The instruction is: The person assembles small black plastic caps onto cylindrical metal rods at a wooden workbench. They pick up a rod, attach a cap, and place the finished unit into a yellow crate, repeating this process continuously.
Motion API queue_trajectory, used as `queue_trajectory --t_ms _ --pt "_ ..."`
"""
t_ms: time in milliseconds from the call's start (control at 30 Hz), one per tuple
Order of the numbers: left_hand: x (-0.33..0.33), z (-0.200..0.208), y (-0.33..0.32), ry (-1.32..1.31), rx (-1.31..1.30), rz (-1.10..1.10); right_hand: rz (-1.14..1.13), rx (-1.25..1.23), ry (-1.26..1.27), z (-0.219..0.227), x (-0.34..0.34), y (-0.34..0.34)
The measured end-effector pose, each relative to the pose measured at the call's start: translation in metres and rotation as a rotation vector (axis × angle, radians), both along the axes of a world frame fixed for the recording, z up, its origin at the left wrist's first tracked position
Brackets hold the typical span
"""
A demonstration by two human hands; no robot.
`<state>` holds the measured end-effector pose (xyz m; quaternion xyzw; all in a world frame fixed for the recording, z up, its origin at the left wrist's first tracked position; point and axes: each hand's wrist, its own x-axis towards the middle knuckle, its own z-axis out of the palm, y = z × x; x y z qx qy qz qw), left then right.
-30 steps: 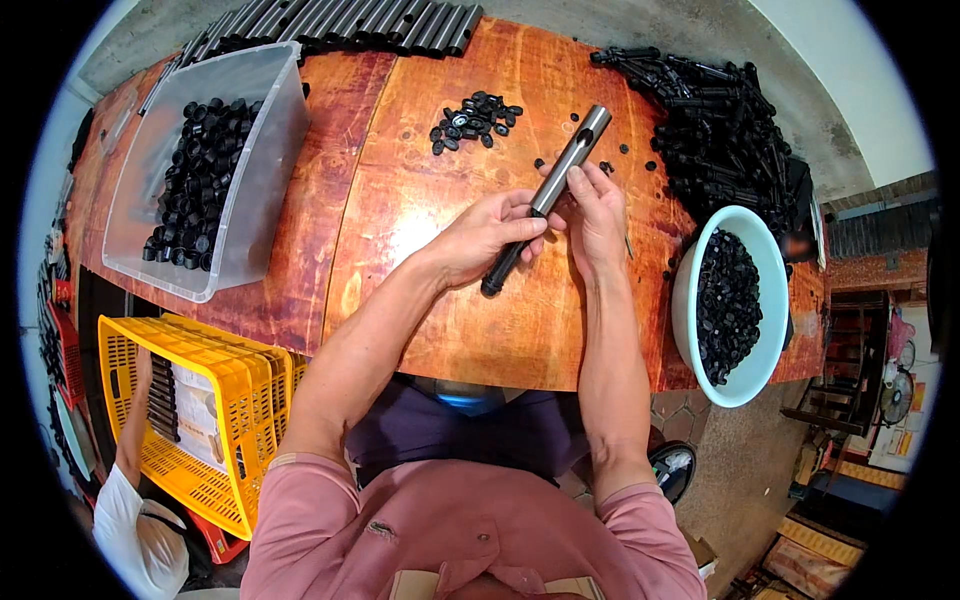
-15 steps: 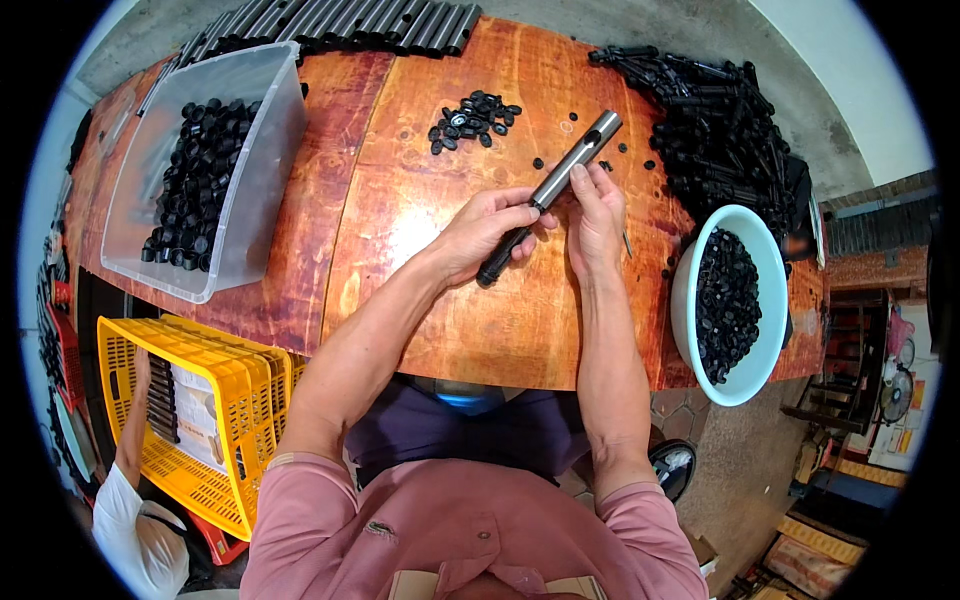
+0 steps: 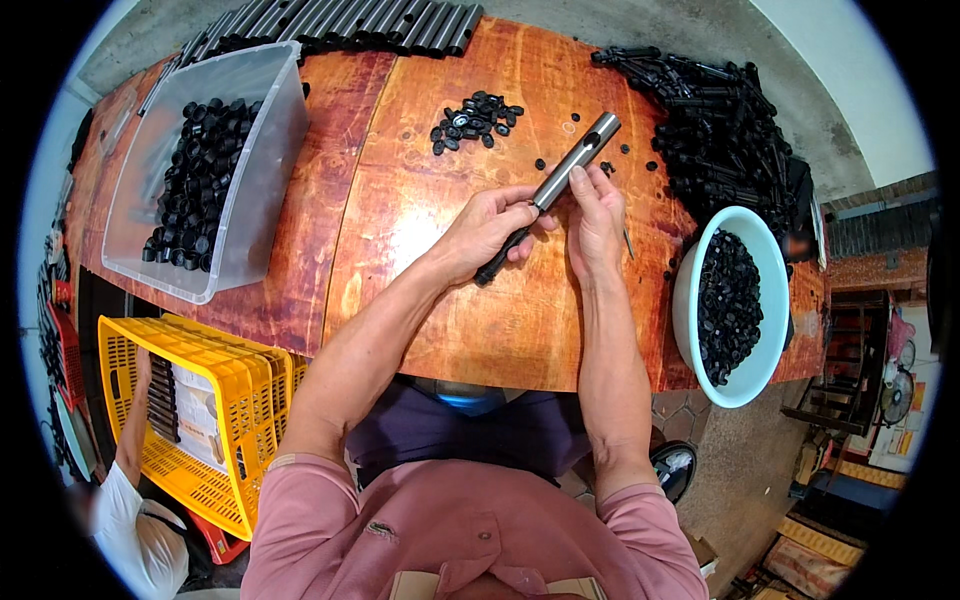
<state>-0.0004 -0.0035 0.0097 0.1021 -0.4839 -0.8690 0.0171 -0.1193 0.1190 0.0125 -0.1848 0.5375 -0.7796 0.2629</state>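
A silvery metal tube (image 3: 572, 168) with an oval opening near its far end slants up to the right above the table. A black ribbed-looking rod (image 3: 492, 268) sticks out of its near end. My left hand (image 3: 488, 232) is closed around the joint of the tube and the rod, thumb on top. My right hand (image 3: 598, 225) grips the tube's right side, its thumb lying along the metal. How far the rod goes into the tube is hidden. Beyond the hands lies a small heap of black caps (image 3: 470, 122).
A clear bin (image 3: 285, 165) of black caps stands left, a pale blue bowl (image 3: 778, 300) of small black parts right. Black rods (image 3: 730, 130) are piled far right; metal tubes (image 3: 370, 25) line the far edge. Another person's arm (image 3: 132, 420) reaches into a yellow crate (image 3: 245, 425).
The black rod's near end looks slimmer, as if slightly turned. Both hands keep nearly the same place and grip.
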Motion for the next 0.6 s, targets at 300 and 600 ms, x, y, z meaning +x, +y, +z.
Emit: queue_trajectory --t_ms 300,600 --pt "-0.003 -0.001 0.005 -0.034 -0.073 0.049 -0.012 -0.013 -0.036 -0.002 0.004 0.000" --pt "0.003 -0.003 -0.011 0.032 0.278 -0.052 0.135 0.008 -0.033 0.004 0.013 -0.003"
